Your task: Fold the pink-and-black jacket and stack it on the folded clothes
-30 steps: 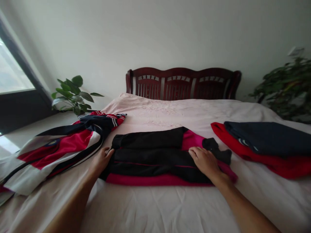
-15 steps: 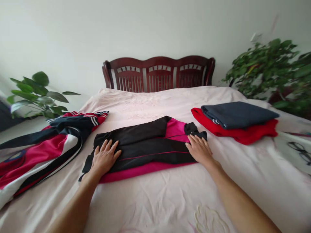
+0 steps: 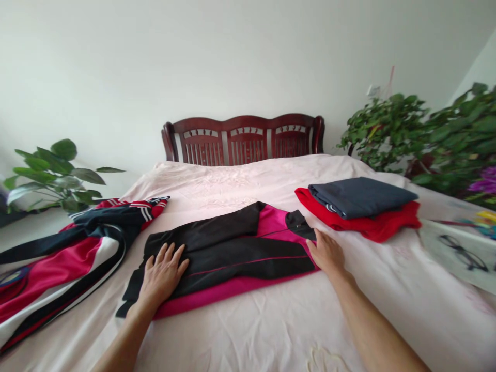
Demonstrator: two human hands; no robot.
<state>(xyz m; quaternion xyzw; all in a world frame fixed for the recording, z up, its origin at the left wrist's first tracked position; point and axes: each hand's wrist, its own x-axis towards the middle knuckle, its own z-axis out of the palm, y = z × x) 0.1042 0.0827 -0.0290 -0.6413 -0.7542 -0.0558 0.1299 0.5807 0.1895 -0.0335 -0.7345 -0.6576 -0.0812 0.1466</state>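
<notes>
A: Nearest entry?
B: Pink bedspread (image 3: pixel 248 336), bearing a pale embroidered motif (image 3: pixel 325 360) on the near side of the jacket (image 3: pixel 236 258)

A: Hands?
B: Left hand (image 3: pixel 163 271), laid flat, fingers spread, over the jacket's left part, gripping nothing; right hand (image 3: pixel 327 250), thumb and fingers touching the jacket's right edge; cannot tell whether fabric is pinched

A: The jacket itself?
B: One, black and magenta, flat on the bedspread, sleeves laid along the body; long axis crosswise, slanting from near left to far right; collar (image 3: pixel 294 219) points right and slightly away, hem left; small pale mark at the collar, too small to read

A: Left of the jacket?
B: Striped jacket (image 3: pixel 83 256), rumpled, red, white and navy; round blue badge (image 3: pixel 13 276), lettering illegible

A: Right of it?
B: Spectacles (image 3: pixel 465 253), dark-framed, well apart from the jacket; closer to it, red folded garment (image 3: pixel 387 227), with navy folded garment (image 3: pixel 362 196) on top

A: Beyond the jacket?
B: Leafy plant (image 3: pixel 58 175), far left; bushy plant (image 3: pixel 387 132), far right; carved wooden headboard (image 3: pixel 246 142), straight behind
</notes>
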